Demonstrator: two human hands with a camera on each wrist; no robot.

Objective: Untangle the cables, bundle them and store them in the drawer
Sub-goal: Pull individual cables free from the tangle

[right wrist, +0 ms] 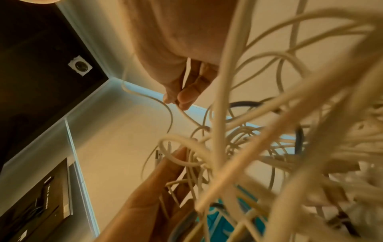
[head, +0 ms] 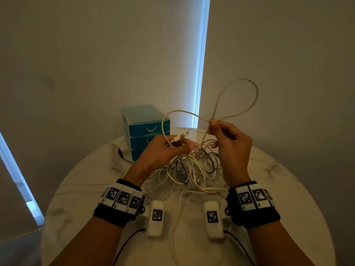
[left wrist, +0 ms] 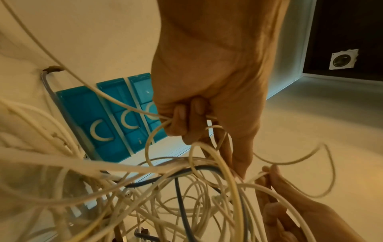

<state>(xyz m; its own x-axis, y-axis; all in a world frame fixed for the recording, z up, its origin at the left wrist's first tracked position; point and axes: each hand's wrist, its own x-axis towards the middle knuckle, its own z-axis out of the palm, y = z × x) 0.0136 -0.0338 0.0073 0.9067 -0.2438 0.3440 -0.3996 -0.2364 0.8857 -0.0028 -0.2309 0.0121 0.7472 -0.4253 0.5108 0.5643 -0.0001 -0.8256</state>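
Observation:
A tangle of white and a few dark cables [head: 192,169] lies on the round marble table [head: 278,169]. My left hand [head: 165,148] grips the plug end [head: 179,137] of a white cable, its fingers curled round it [left wrist: 182,117]. My right hand [head: 226,135] pinches the same white cable [head: 247,100] higher up, where it crosses into a raised loop; the pinch shows in the right wrist view [right wrist: 178,99]. Both hands hover over the tangle. A blue three-drawer box [head: 147,129] stands behind the left hand, drawers closed [left wrist: 103,127].
A dark cable end [head: 121,152] lies on the table left of the drawer box. Loose white strands [head: 176,227] trail toward the table's near edge between my wrists. A wall and a bright window strip [head: 199,64] stand behind the table.

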